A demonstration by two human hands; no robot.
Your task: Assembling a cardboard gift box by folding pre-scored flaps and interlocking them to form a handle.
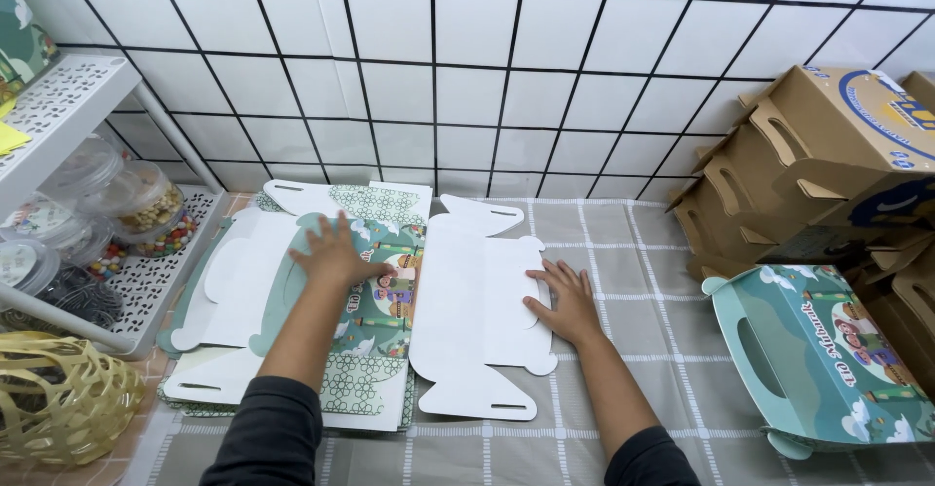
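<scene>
Tablecloth grey checked | wall white tiled | both hands' fingers spread flat on box blanks

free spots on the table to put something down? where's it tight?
Bare checked cloth between the right hand and the assembled green box; also the front strip near the sleeves. Crowded: left side holds the flat box blanks under the left hand; brown boxes fill the right rear.

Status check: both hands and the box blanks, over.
Left hand flat on the green printed blank. Right hand flat on the white blank, plain side up. Folded green box at right, apart. Nothing in the way.
</scene>
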